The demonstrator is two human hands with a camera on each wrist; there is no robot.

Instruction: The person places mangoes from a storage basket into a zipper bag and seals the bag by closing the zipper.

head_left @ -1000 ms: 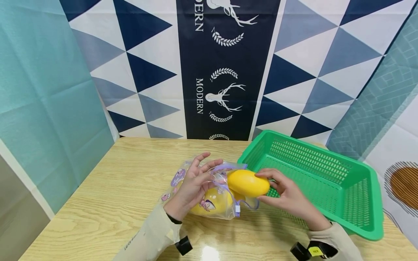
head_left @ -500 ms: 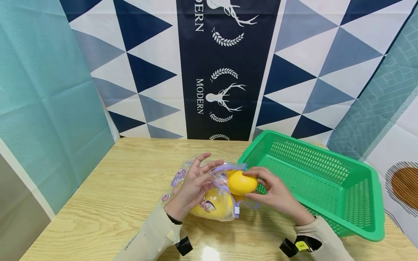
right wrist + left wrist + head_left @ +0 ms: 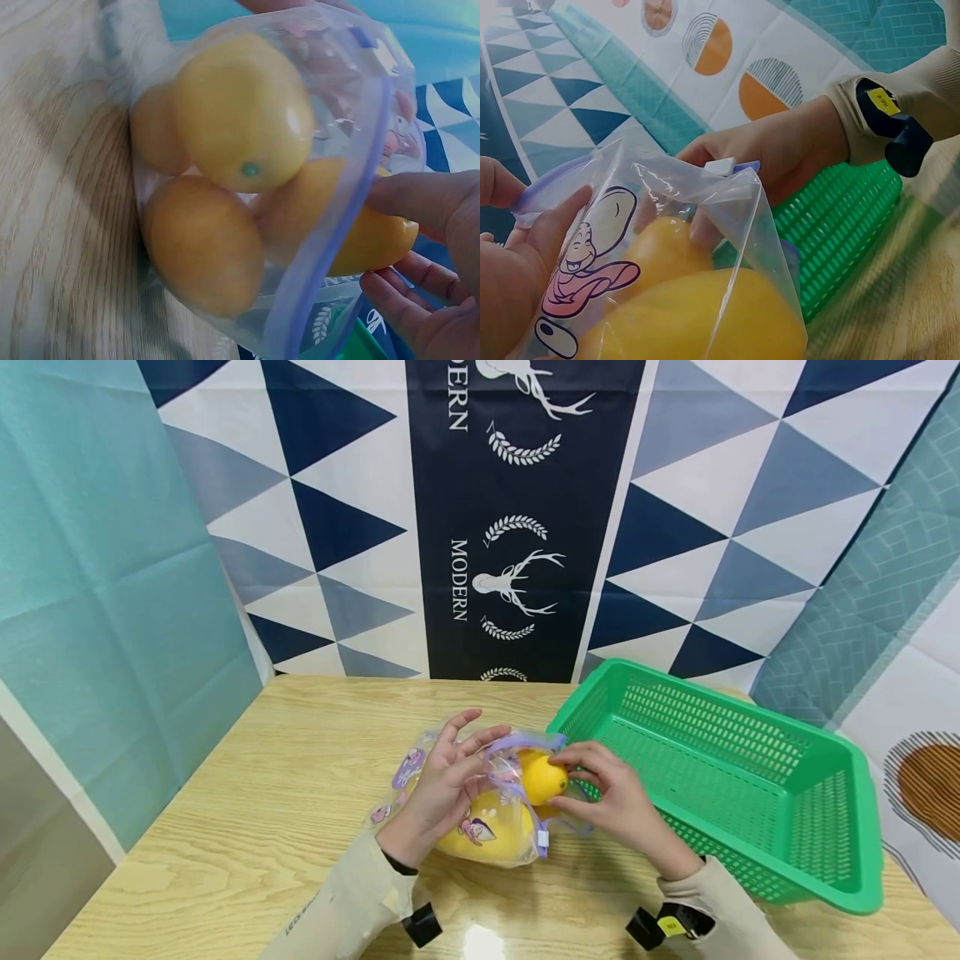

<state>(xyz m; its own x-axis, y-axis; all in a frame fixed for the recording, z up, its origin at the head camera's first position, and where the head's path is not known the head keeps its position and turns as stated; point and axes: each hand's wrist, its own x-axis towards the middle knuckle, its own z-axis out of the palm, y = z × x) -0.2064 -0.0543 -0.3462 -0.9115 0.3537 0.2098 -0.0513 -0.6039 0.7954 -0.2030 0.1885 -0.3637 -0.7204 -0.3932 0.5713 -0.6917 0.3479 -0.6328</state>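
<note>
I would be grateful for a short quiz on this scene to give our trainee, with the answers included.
1. Which hand grips the yellow, oval fruit at the mouth of the clear plastic bag printed with cartoon figures?

2. True or false: in the head view, the green, perforated plastic basket stands to the right of the bag.

3. Fill in the blank: the bag's zip strip, which carries a small white slider, is ____ in colour.

Key:
1. The right hand.
2. True.
3. Purple.
</note>
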